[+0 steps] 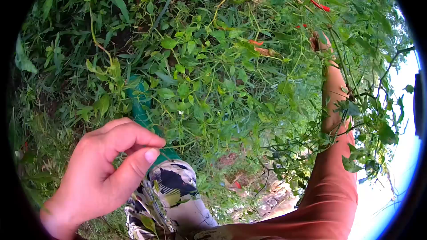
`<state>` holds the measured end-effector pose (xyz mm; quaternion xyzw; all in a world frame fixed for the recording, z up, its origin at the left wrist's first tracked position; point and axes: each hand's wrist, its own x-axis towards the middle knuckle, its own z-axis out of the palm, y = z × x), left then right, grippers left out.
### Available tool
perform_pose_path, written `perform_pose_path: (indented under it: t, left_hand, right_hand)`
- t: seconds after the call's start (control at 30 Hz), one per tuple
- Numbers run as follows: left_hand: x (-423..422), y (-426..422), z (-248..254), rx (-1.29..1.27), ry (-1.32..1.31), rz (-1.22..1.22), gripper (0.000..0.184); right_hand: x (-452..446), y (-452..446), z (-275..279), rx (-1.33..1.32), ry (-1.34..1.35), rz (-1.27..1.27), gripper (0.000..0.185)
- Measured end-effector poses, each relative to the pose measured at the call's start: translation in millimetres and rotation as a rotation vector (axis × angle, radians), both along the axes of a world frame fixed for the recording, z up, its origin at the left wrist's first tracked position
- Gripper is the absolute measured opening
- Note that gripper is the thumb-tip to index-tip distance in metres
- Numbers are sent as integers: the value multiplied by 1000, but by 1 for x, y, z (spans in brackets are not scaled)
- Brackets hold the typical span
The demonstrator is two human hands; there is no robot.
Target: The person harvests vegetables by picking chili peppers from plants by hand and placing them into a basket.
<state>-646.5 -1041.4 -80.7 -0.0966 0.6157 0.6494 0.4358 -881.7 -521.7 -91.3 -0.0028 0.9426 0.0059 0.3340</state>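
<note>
My left hand [111, 162] is at the lower left, its thumb and forefinger drawn together in a pinch. A thin plant stem [180, 145] runs out from these fingertips toward the leafy plants [200, 84]. Far off at the upper right, my right arm reaches into the foliage. Leaves cover much of my right hand [322, 42], and its fingers cannot be made out. Close above it hang red chili peppers [318, 3]. Another orange-red chili [256, 43], beside a shrivelled brown part, shows left of that hand.
A green boot [140, 102] stands among the weeds, below a patterned trouser leg [175, 180]. Branches with leaves [351, 106] cross in front of my right forearm. A red chili [237, 185] lies near bare soil [242, 173] at the lower middle. Dense grass [53, 62] fills the left.
</note>
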Motion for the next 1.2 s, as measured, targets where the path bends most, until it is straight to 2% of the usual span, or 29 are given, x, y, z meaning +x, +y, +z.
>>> perform_pose_path:
  t: [0.17, 0.57, 1.0, 1.1, 1.2]
  left_hand:
    - [2, 5, -10, -19, 4, -31, 14]
    - [12, 12, 7, -29, 32, -8, 13]
    - [16, 9, 5, -31, 11, -40, 13]
    - [21, 7, 1, -26, 154, 15, 12]
    - [19, 2, 2, -17, 152, 7, 12]
  right_hand:
    - [4, -5, -4, -26, -16, -28, 23]
    - [68, -18, 60, -65, 34, -185, 22]
    - [99, -38, 82, -117, 77, -280, 22]
    - [104, -47, 90, -120, 87, -290, 22]
    - [111, -55, 94, -123, 89, -304, 22]
